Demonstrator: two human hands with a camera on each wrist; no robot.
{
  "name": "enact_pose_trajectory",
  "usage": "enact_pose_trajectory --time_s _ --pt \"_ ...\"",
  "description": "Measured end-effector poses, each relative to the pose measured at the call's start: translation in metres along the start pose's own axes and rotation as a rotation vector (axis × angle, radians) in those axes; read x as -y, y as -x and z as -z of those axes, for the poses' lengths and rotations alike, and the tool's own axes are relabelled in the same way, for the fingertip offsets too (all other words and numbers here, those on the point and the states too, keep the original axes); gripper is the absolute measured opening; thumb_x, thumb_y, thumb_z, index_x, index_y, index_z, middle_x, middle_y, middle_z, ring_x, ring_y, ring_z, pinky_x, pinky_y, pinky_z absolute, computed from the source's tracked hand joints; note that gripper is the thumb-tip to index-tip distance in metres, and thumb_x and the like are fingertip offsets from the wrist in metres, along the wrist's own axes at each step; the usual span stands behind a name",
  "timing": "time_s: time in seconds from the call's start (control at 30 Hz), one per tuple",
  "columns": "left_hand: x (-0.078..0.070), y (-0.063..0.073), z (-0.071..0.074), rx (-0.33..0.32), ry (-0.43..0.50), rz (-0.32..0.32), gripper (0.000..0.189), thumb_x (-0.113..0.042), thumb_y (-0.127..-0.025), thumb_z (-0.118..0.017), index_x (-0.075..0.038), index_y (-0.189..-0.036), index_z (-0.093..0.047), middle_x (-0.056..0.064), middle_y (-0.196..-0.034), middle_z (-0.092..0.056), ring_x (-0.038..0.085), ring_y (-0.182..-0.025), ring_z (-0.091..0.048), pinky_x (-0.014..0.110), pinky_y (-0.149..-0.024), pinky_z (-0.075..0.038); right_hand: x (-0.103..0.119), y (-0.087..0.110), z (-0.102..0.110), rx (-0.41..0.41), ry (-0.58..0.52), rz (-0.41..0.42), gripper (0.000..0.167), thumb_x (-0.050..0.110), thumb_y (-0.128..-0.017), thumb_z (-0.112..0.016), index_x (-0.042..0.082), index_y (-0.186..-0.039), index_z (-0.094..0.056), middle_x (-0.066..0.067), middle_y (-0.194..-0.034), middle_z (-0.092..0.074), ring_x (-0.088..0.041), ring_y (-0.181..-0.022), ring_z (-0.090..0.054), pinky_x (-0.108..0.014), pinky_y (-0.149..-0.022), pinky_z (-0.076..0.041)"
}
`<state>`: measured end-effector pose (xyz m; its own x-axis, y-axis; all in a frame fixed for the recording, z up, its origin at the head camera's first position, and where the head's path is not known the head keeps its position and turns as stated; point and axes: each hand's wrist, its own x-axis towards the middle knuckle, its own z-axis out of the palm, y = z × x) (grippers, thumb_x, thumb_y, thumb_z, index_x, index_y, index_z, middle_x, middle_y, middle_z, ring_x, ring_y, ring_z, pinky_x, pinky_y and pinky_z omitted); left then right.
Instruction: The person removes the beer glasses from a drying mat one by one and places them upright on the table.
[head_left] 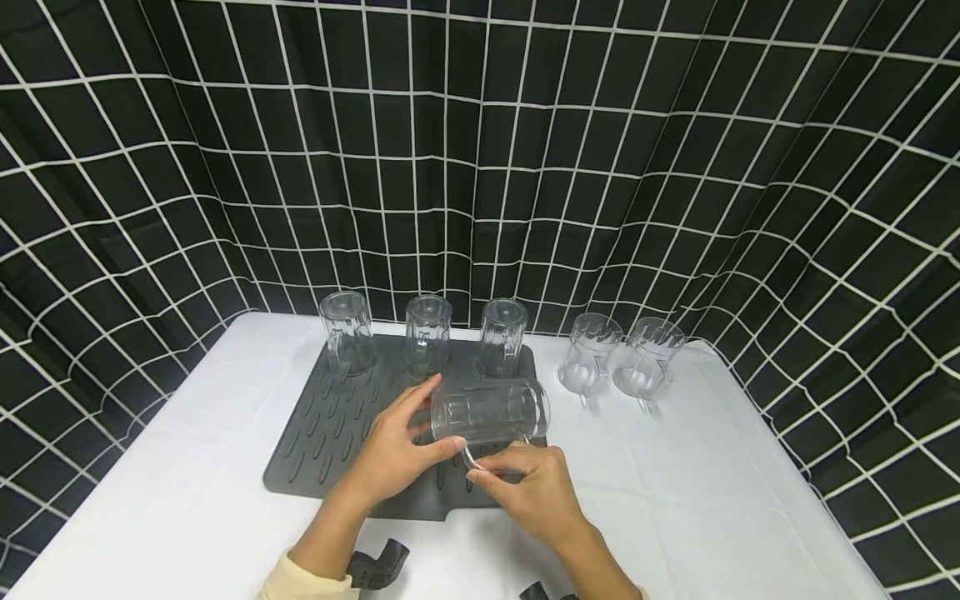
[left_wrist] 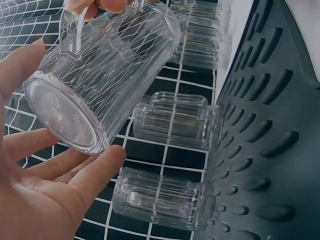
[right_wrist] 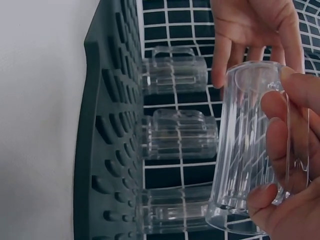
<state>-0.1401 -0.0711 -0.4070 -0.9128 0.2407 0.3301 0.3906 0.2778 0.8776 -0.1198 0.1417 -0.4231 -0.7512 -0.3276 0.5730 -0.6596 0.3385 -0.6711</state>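
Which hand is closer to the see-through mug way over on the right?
Right. The right hand, holding the tipped mug, is in front of the rightmost mug and to its left; the left hand is farther left, above the gray mat.

the head view is bright and evenly lit, the white cloth (head_left: 697, 492) pale and almost washed out, with a faint, soft shadow by the near edge of the grey mat (head_left: 315, 473). white lines on the black curtain (head_left: 457, 187) bow toward the outer edges, a wide-lens distortion. both wrist views look dimmer and cooler, with a bluish cast. small highlights glint along the clear mug (head_left: 491, 412), while the upside-down mugs (left_wrist: 172, 122) behind appear slightly softer
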Motion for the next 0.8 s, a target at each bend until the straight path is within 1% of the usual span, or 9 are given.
enact_pose_trajectory --time_s 0.2,0.33,0.43,0.5,0.57,0.63,0.67,0.73,0.8 --pt "0.001 0.000 -0.001 -0.032 0.012 0.010 0.079 -0.025 -0.078 -0.083 -0.005 -0.143 -0.043 0.016 -0.136 -0.047 0.037 -0.121 -0.049 0.039 -0.091 -0.052 0.002 0.000 0.000 0.020 0.013 0.015 0.007 0.009 -0.078 -0.081 0.008 -0.083 -0.078 0.012 -0.078 -0.069 -0.005 -0.069 -0.064 -0.025 -0.064 -0.057" --pt "0.001 -0.001 -0.001 -0.075 0.032 0.047 0.074 -0.020 -0.075 -0.084 -0.006 -0.139 -0.049 0.013 -0.130 -0.052 0.034 -0.116 -0.052 0.035 -0.089 -0.053 0.003 -0.001 0.003 0.009 0.006 0.054 0.007 0.010 -0.080 -0.080 0.009 -0.087 -0.078 0.012 -0.083 -0.069 -0.008 -0.078 -0.064 -0.026 -0.072 -0.056" --pt "0.002 -0.001 0.000 -0.123 0.046 0.071 0.073 -0.018 -0.073 -0.086 -0.007 -0.136 -0.052 0.011 -0.126 -0.054 0.030 -0.115 -0.053 0.032 -0.087 -0.054 0.002 -0.002 0.006 -0.080 -0.034 0.069 0.010 0.005 -0.081 -0.078 0.007 -0.091 -0.076 0.005 -0.090 -0.071 -0.014 -0.087 -0.064 -0.027 -0.081 -0.053" --pt "0.002 -0.001 0.001 -0.160 0.064 0.075 0.072 -0.016 -0.072 -0.086 -0.007 -0.135 -0.052 0.011 -0.124 -0.055 0.029 -0.114 -0.054 0.031 -0.086 -0.054 0.002 -0.003 0.009 -0.190 -0.052 0.053 0.015 0.002 -0.081 -0.076 0.005 -0.096 -0.075 0.000 -0.096 -0.070 -0.018 -0.090 -0.063 -0.026 -0.083 -0.051" --pt "0.003 -0.001 0.001 -0.195 0.081 0.067 0.072 -0.016 -0.072 -0.086 -0.006 -0.135 -0.052 0.011 -0.123 -0.055 0.030 -0.114 -0.054 0.031 -0.085 -0.054 0.000 -0.004 0.010 -0.302 -0.071 -0.004 0.021 -0.001 -0.083 -0.073 0.002 -0.104 -0.071 -0.007 -0.100 -0.068 -0.021 -0.091 -0.062 -0.025 -0.081 -0.051" --pt "0.003 -0.001 0.002 -0.215 0.097 0.051 0.072 -0.015 -0.073 -0.085 -0.007 -0.135 -0.051 0.013 -0.122 -0.054 0.030 -0.115 -0.055 0.032 -0.086 -0.054 0.000 -0.004 0.011 -0.389 -0.094 -0.113 0.027 0.000 -0.087 -0.070 0.002 -0.113 -0.066 -0.010 -0.102 -0.064 -0.020 -0.090 -0.060 -0.023 -0.076 -0.051" --pt "0.004 -0.002 0.002 -0.223 0.103 0.044 0.071 -0.015 -0.074 -0.085 -0.007 -0.135 -0.050 0.013 -0.122 -0.054 0.030 -0.114 -0.055 0.032 -0.086 -0.054 0.000 -0.005 0.011 -0.413 -0.099 -0.175 0.030 0.002 -0.089 -0.068 0.002 -0.118 -0.063 -0.010 -0.102 -0.062 -0.020 -0.088 -0.059 -0.023 -0.072 -0.051" --pt "0.005 -0.002 0.001 -0.233 0.116 0.025 0.070 -0.014 -0.075 -0.084 -0.007 -0.136 -0.050 0.014 -0.123 -0.053 0.030 -0.114 -0.055 0.032 -0.086 -0.054 0.001 -0.005 0.010 -0.417 -0.122 -0.310 0.034 0.010 -0.092 -0.066 0.003 -0.124 -0.058 -0.010 -0.102 -0.060 -0.019 -0.087 -0.059 -0.025 -0.072 -0.052" --pt "0.005 -0.002 0.000 -0.240 0.137 0.011 0.070 -0.013 -0.075 -0.084 -0.008 -0.136 -0.049 0.014 -0.123 -0.053 0.029 -0.114 -0.055 0.031 -0.086 -0.054 0.002 -0.006 0.008 -0.378 -0.124 -0.430 0.037 0.021 -0.094 -0.066 0.003 -0.125 -0.056 -0.008 -0.102 -0.060 -0.018 -0.088 -0.059 -0.027 -0.078 -0.052"
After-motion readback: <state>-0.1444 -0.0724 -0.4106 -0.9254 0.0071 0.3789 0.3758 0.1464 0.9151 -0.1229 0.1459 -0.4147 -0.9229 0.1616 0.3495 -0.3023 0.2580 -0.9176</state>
